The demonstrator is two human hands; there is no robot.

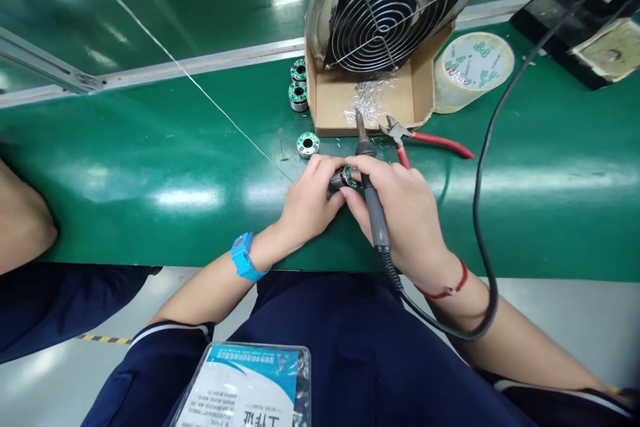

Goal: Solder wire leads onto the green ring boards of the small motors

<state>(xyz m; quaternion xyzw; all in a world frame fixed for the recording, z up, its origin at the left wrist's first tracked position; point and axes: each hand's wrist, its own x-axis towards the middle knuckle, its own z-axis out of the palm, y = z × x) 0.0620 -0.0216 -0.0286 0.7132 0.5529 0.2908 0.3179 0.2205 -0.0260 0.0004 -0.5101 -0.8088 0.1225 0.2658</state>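
Note:
My left hand (311, 199) is closed round a small motor stator with a ring-shaped green circuit board (349, 177), which lies on its side with the board turned to the right. A soldering iron (375, 210) is gripped in my right hand (409, 213), its tip pointing away from me, over the front of a cardboard box. Fingertips of my right hand also touch the board side of the stator. Just beyond my left hand, a similar stator (308, 145) rests on the green bench, board up. A thin pale wire (215, 101) slants down from the upper left towards my left hand.
A fan with a wire guard (387, 17) stands in the cardboard box (325, 121), with clipped metal leads in front. Red-handled cutters (440, 140), a tape roll (450, 90) and more stators (299, 97) are nearby. The iron's black cable (477, 193) loops at right. Another person's arm (23, 217) rests at left.

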